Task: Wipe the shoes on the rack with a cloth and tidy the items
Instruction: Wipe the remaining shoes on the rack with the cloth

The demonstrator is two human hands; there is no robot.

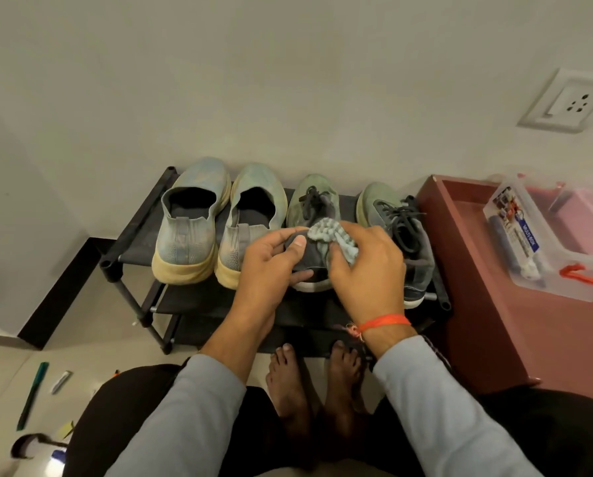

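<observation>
Several shoes stand heel-toward-me on the top shelf of a black shoe rack (129, 235). Two pale blue slip-ons (188, 228) (253, 215) sit at the left. Right of them are two green-grey laced sneakers (314, 197) (396, 222). My left hand (271, 266) grips the heel of the inner sneaker, thumb on its collar. My right hand (367, 266) holds a light grey ribbed cloth (333, 235) bunched against that sneaker's heel and collar. Both hands hide most of that shoe's rear.
A reddish-brown cabinet (494, 304) stands right of the rack, with a clear plastic box (543, 235) on it. My bare feet (315, 376) are in front of the rack. A green pen (33, 394) and small items lie on the floor at left. A wall socket (567, 101) is at the upper right.
</observation>
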